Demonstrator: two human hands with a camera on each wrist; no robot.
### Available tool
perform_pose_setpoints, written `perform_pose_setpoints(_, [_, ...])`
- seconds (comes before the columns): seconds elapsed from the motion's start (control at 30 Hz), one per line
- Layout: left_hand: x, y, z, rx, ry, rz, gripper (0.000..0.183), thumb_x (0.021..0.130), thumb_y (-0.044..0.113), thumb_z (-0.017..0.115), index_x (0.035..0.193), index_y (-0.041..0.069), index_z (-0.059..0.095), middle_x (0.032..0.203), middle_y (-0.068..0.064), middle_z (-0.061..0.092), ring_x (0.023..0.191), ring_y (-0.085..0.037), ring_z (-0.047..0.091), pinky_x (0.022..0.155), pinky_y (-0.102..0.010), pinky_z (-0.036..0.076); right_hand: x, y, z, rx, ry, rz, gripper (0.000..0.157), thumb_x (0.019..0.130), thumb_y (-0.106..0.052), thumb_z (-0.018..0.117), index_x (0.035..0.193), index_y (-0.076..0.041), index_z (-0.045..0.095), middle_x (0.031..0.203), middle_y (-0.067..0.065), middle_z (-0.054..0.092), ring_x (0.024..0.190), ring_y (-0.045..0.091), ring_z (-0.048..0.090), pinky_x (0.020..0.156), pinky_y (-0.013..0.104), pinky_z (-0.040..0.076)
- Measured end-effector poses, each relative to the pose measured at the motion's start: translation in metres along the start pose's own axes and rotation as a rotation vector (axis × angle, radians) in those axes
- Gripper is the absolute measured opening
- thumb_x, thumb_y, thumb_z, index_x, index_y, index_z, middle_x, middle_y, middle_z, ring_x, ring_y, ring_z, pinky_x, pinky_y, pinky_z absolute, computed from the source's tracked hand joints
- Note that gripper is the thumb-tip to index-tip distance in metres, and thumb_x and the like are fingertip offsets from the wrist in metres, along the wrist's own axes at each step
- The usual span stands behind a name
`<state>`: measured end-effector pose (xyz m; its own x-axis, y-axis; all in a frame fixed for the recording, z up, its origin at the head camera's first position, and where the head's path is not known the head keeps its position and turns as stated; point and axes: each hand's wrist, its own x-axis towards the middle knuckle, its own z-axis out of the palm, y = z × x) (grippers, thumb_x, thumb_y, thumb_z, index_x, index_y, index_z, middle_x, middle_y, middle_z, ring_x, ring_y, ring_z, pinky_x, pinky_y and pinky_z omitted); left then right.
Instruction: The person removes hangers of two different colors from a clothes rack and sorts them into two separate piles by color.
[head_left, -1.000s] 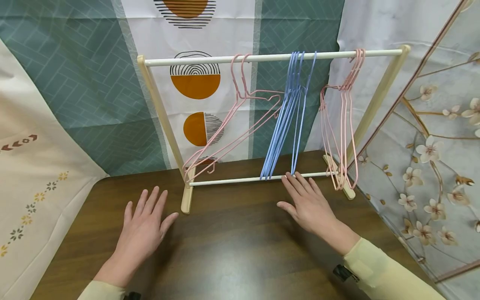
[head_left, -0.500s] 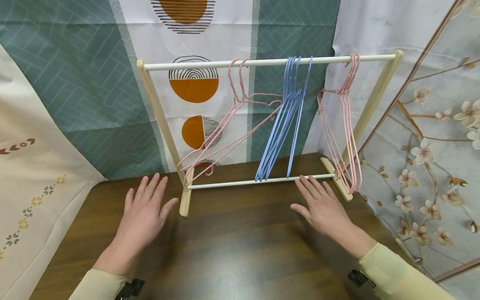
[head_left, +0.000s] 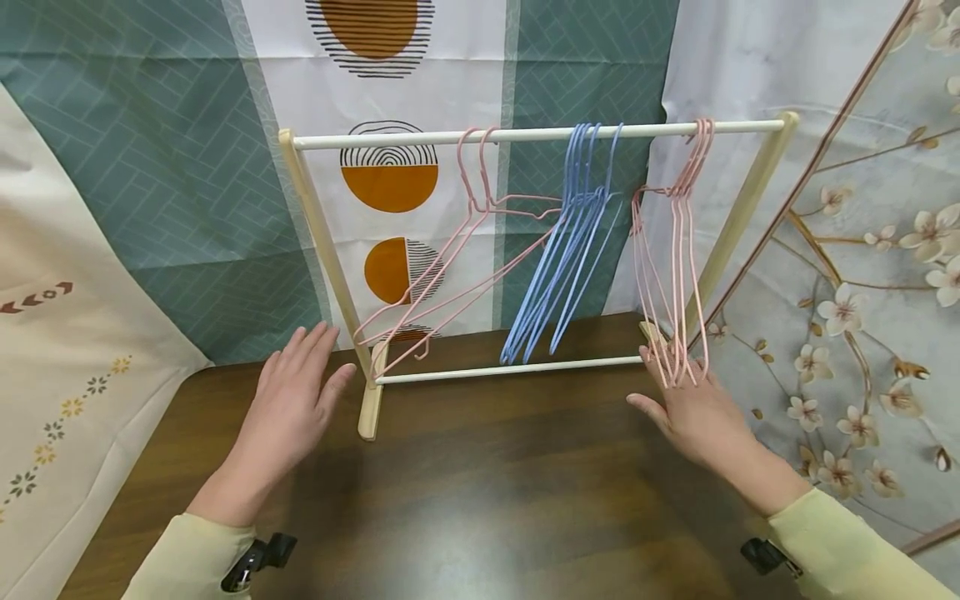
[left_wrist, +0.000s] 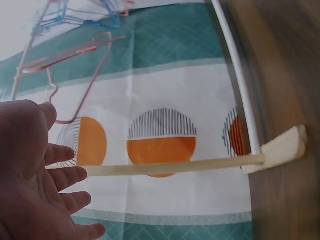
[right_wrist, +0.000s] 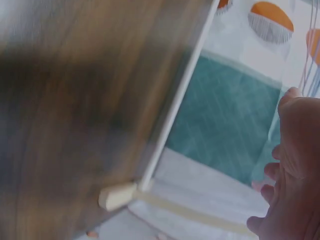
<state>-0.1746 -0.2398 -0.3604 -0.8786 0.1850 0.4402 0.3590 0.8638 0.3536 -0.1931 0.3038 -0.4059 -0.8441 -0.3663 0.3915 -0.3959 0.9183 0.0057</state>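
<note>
Below, a glossy, wood-grained bench (head_left: 465, 483) carries a pale-posted rack (head_left: 322, 239) with smooth white rails (head_left: 375, 141), hung with slender, angular pink hangers (head_left: 681, 190) and blue hangers (head_left: 582, 202). The left hand (head_left: 288, 400) and right hand (head_left: 697, 415) have fingers outstretched and grip nothing, the right's partly behind the pink hangers; the left wrist view alone shows that left palm (left_wrist: 25, 175).
</note>
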Motion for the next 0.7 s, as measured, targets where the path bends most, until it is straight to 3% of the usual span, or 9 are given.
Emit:
perform_pose_setpoints(0.13, [0.009,0.007,-0.005,-0.086,0.012,0.013,0.062,0.117,0.032,0.059,0.166,-0.001,0.042,0.171,-0.026,0.04,0.161,-0.05,0.027,0.129,-0.071,0.02,-0.001,0.022,-0.013,-0.047,0.068,-0.039,0.075,0.111,-0.045,0.065,0.162,0.007,0.046,0.164,0.032,0.046,0.152,0.053,0.039,0.119,0.074,0.032])
perform_pose_setpoints(0.23, [0.016,0.014,-0.008,-0.151,0.0,0.014,0.062,0.118,0.034,0.057,0.167,0.0,0.041,0.172,-0.025,0.04,0.162,-0.048,0.028,0.129,-0.07,0.023,-0.003,0.039,-0.026,-0.083,0.046,-0.02,0.069,0.112,-0.037,0.063,0.161,0.009,0.046,0.164,0.034,0.044,0.153,0.055,0.036,0.118,0.077,0.031])
perform_pose_setpoints(0.37, [0.024,0.022,-0.011,-0.21,-0.034,-0.015,0.063,0.119,0.038,0.053,0.17,0.005,0.039,0.174,-0.022,0.037,0.163,-0.046,0.028,0.127,-0.071,0.026,-0.004,0.058,-0.048,-0.079,-0.014,0.047,0.072,0.109,-0.019,0.065,0.167,0.01,0.033,0.172,0.033,0.031,0.16,0.055,0.024,0.124,0.079,0.02])
perform_pose_setpoints(0.53, [0.031,0.029,-0.012,-0.253,-0.059,-0.047,0.063,0.119,0.043,0.051,0.172,0.01,0.038,0.175,-0.021,0.037,0.162,-0.045,0.031,0.127,-0.07,0.029,0.013,0.068,-0.078,-0.045,-0.028,0.155,0.07,0.121,-0.034,0.045,0.174,0.003,0.016,0.178,0.029,0.018,0.165,0.051,0.01,0.13,0.072,0.003])
perform_pose_setpoints(0.7, [0.036,0.033,-0.011,-0.289,-0.083,-0.075,0.065,0.119,0.047,0.048,0.173,0.014,0.036,0.174,-0.018,0.039,0.155,-0.046,0.043,0.124,-0.069,0.034,0.038,0.066,-0.103,-0.059,0.048,0.165,0.073,0.121,-0.042,0.043,0.173,0.003,0.021,0.176,0.031,0.023,0.164,0.053,0.015,0.13,0.073,0.008])
